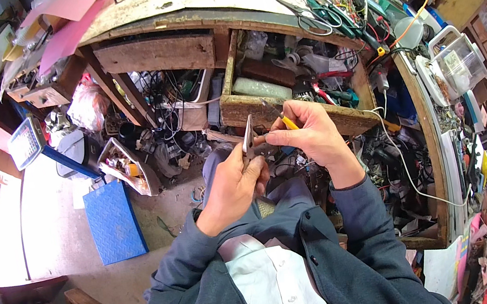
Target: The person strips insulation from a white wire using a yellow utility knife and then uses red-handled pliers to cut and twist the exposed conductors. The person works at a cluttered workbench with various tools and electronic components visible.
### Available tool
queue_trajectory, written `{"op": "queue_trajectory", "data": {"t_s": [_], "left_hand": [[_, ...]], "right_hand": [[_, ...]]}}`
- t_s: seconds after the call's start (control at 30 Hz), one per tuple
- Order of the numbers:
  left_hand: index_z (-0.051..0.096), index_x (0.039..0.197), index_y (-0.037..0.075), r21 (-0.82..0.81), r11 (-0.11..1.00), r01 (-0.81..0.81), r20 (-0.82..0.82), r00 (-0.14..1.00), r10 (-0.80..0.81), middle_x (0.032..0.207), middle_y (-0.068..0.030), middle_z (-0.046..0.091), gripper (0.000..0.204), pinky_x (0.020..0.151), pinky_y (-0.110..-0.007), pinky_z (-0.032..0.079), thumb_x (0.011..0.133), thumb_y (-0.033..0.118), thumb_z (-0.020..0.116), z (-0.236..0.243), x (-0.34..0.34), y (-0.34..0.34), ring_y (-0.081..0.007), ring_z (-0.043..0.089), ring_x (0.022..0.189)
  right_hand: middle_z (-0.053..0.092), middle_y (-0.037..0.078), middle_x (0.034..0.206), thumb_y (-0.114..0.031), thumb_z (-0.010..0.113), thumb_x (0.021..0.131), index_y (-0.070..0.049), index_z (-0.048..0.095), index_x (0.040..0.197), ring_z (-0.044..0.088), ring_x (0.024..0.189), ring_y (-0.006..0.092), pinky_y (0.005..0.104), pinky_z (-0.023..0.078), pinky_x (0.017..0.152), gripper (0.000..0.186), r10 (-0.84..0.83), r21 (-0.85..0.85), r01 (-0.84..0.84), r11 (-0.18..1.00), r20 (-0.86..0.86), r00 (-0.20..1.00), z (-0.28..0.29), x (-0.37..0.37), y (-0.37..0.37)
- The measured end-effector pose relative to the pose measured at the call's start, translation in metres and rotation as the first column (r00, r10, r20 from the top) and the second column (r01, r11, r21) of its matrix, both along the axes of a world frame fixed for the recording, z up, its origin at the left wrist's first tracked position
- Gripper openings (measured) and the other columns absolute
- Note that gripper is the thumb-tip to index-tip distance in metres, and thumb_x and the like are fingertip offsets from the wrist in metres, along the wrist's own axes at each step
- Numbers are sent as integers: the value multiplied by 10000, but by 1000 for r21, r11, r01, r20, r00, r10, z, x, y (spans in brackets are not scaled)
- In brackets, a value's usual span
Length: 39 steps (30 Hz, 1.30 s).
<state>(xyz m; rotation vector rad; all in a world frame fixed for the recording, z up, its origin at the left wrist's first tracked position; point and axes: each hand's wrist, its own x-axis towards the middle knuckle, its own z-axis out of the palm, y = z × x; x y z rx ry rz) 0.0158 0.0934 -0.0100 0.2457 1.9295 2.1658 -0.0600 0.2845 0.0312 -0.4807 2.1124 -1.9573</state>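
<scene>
My left hand (231,186) is closed around a narrow, pointed piece of silver metal (247,133), which sticks up past the thumb; its lower part is hidden in the fist, so its kind cannot be made out. Just to the right, my right hand (310,132) grips a yellow-handled tool (288,122) with a thin dark tip slanting up and left. The right thumb and forefinger come close to the metal piece, and whether they touch it is unclear. Both hands are above my lap, in front of an open wooden drawer (308,115).
Bags, tools and a pale green wrapped block (261,88) fill the drawer. Scissors (313,21) and tangled wires lie on the workbench (169,1). A blue platform scale (114,222) stands on the floor at left, by a box of parts (130,168). A white cable (409,173) hangs at right.
</scene>
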Motion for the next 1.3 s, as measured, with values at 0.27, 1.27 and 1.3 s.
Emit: {"op": "queue_trajectory", "data": {"t_s": [0.27, 1.27, 1.3], "left_hand": [[443, 1342, -30, 554, 822, 128, 215, 932, -290, 757, -80, 565, 330, 546, -330, 532, 1079, 167, 475, 20, 10, -6, -187, 596, 600], [464, 1309, 1, 244, 965, 99, 172, 975, -144, 763, -40, 552, 260, 580, -286, 510, 1082, 127, 459, 14, 11, -1, -128, 573, 634], [466, 1303, -2, 241, 965, 104, 185, 971, -151, 736, -28, 520, 255, 558, -281, 495, 1082, 124, 453, 14, 11, -2, -118, 536, 599]], "right_hand": [[654, 6, 797, -51, 834, 805, -110, 525, 730, 525, 689, 34, 208, 400, 599, 323, 49, -131, -9, 991, 308, 950, -3, 2, 1], [700, 67, 879, 20, 720, 876, -33, 555, 824, 621, 775, 79, 241, 520, 709, 181, -44, -138, 44, 989, -3, 999, -16, 12, -11], [682, 51, 858, 14, 716, 875, -30, 557, 827, 592, 756, 74, 236, 495, 690, 172, -47, -92, 44, 995, -26, 999, -15, 11, -11]]}}
